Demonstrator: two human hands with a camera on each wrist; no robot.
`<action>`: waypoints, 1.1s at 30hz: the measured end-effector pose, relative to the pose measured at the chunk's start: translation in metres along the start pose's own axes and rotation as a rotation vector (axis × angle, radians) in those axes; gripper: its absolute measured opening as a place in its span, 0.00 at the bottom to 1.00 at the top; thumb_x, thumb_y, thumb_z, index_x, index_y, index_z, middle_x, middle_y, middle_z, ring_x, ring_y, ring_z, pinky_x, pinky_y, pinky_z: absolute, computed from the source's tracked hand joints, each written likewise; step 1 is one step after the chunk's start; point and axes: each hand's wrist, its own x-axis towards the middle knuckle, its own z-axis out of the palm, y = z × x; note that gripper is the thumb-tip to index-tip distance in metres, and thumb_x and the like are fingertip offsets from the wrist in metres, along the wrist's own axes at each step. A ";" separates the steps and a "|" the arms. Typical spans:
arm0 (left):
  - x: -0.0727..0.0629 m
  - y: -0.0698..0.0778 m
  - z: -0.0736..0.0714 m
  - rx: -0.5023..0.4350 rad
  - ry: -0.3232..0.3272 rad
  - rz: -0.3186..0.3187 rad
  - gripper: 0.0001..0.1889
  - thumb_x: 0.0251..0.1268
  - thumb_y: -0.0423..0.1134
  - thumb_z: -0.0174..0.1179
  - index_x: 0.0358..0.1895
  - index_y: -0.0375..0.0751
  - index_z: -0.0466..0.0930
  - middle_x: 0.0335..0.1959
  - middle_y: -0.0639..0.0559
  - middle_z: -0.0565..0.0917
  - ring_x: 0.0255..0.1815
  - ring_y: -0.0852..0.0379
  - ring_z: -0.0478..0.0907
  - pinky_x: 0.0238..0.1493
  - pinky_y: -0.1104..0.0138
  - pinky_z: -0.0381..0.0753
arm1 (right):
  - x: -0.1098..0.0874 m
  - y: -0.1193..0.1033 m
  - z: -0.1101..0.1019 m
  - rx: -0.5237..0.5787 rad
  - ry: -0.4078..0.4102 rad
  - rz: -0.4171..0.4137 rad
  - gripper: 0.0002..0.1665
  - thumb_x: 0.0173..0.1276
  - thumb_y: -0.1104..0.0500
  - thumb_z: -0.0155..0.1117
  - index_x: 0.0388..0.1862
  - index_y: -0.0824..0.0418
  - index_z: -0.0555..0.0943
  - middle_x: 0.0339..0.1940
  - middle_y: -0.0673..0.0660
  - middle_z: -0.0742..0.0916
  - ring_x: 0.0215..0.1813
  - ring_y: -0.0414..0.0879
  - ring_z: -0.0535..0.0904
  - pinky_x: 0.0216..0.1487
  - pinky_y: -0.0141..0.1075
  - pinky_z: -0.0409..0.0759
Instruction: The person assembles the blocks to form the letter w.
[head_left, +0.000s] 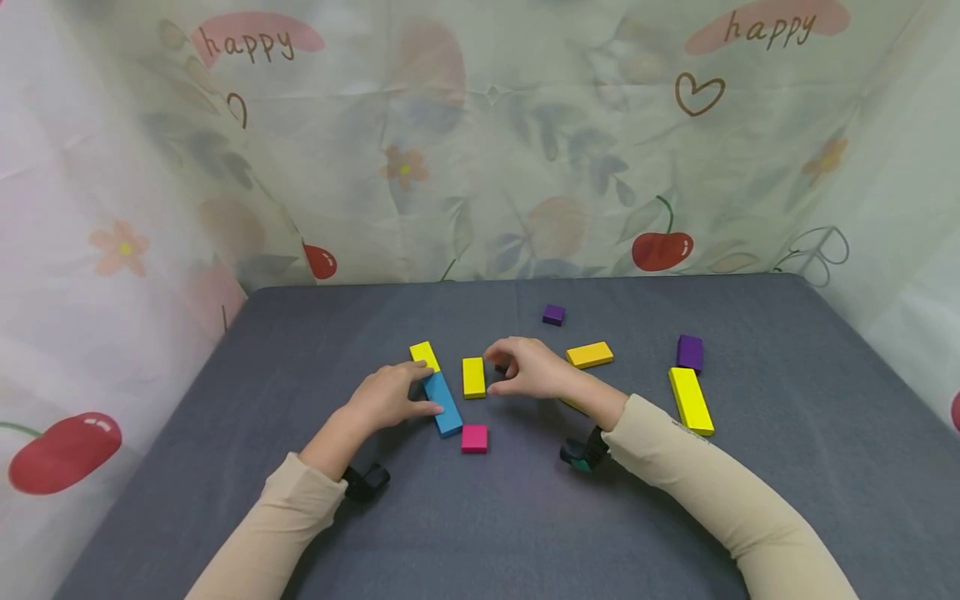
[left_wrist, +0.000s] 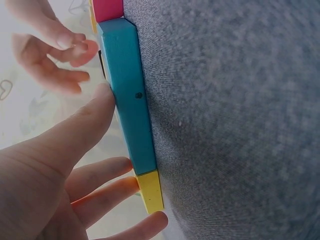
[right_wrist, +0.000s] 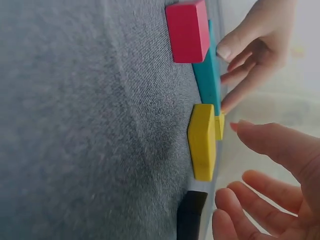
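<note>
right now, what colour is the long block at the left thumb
The long block is teal-blue, seen best in the left wrist view.

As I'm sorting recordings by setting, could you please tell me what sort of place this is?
Probably a screened-off tabletop activity space, though the wider room is hidden: a dark grey cloth-covered table, pale printed fabric hangings behind it, and small, coloured rectangular blocks laid out on top.

2 beige sleeves (head_left: 727, 496), 2 black wrist cameras (head_left: 367, 482)
</note>
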 end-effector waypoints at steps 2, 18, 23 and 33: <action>0.000 0.000 0.000 0.003 -0.001 0.001 0.35 0.56 0.55 0.63 0.65 0.40 0.69 0.67 0.44 0.70 0.67 0.43 0.67 0.65 0.50 0.69 | 0.005 0.001 0.001 0.006 -0.011 0.010 0.32 0.57 0.56 0.69 0.59 0.66 0.73 0.54 0.62 0.81 0.38 0.45 0.79 0.46 0.35 0.80; 0.000 0.000 0.001 0.000 0.008 0.003 0.36 0.56 0.54 0.64 0.65 0.39 0.69 0.67 0.44 0.70 0.68 0.44 0.67 0.65 0.50 0.68 | 0.026 0.004 0.013 -0.057 -0.081 0.073 0.41 0.55 0.54 0.71 0.66 0.65 0.67 0.64 0.61 0.76 0.66 0.54 0.70 0.68 0.47 0.68; 0.000 0.000 0.001 0.007 0.007 0.004 0.36 0.55 0.55 0.64 0.65 0.39 0.69 0.67 0.43 0.70 0.67 0.43 0.67 0.65 0.49 0.69 | 0.028 0.003 0.013 -0.059 -0.094 0.089 0.39 0.56 0.54 0.71 0.65 0.64 0.68 0.64 0.61 0.76 0.66 0.54 0.70 0.69 0.47 0.67; 0.000 0.000 0.002 0.007 0.007 -0.003 0.36 0.56 0.54 0.64 0.65 0.39 0.68 0.67 0.44 0.70 0.67 0.43 0.67 0.65 0.49 0.68 | 0.029 0.005 0.013 -0.075 -0.086 0.085 0.37 0.55 0.54 0.72 0.63 0.63 0.72 0.61 0.60 0.78 0.63 0.54 0.72 0.66 0.47 0.70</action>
